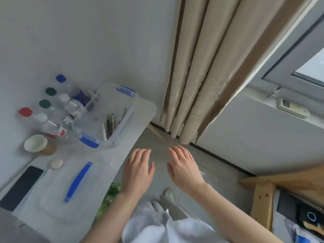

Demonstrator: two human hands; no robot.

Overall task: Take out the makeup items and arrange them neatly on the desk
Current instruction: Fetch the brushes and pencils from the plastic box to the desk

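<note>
Reaching left into the clear storage box [105, 118] looked like the step in hand, since the makeup items [111, 124] stood inside it, a few thin brush- or pencil-like sticks leaning against its right wall, too blurred to name singly. Both hands were empty, fingers straight and spread: the left hand [138, 171] and the right hand [184, 167] hovered side by side over the floor, just off the right edge of the bench [98, 165]. To do it well, one hand would likely steady the box by its near blue latch while the other pinched the sticks together near their upper ends and lifted them straight up, so they would not catch on the rim. The box lid [57, 193], with its blue handle, lay flat on the near bench and took up much of the free laying space. At the far left, a cluster of capped water bottles [57, 111] stood touching the box, with stacked paper cups [37, 143] nearer; a small round beige thing [56, 163] and a dark phone [21, 187] lay at the left edge. A careless sweep could tip the bottles.
</note>
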